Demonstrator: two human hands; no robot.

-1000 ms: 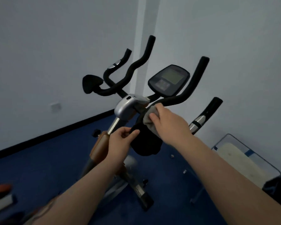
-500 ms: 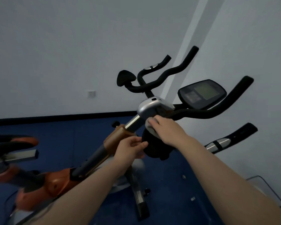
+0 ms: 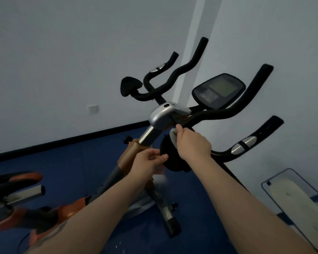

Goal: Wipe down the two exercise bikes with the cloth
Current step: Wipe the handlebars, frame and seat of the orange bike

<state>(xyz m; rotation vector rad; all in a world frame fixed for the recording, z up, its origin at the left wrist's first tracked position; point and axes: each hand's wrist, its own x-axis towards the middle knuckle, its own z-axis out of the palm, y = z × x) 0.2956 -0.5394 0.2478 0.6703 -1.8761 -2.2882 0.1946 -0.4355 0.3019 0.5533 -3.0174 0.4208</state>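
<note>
The cloth, a pale grey wad, sat pressed against the bike just under its silver stem cap, at the top edge of a black round pad that hung below the handlebars. The right hand was curled around the cloth, gripping it, with the thumb lifted up against the underside of the cap. The left hand pinched the near edge of the black pad between thumb and fingers, close beside the right wrist.

Above the cap, the black handlebars branched out to both sides, and a dark display stood tilted between the two upright grips. A lower grip with a silver sensor plate reached out to the right. The chrome post ran down from the cap into an orange frame sleeve, and the front foot of the bike rested on the blue floor.

At the left edge of the floor part of a second bike showed, orange and black with a square metal bar. A flat white-and-clear panel lay at the right edge, near the wall. A white socket sat on the wall above the black skirting.
</note>
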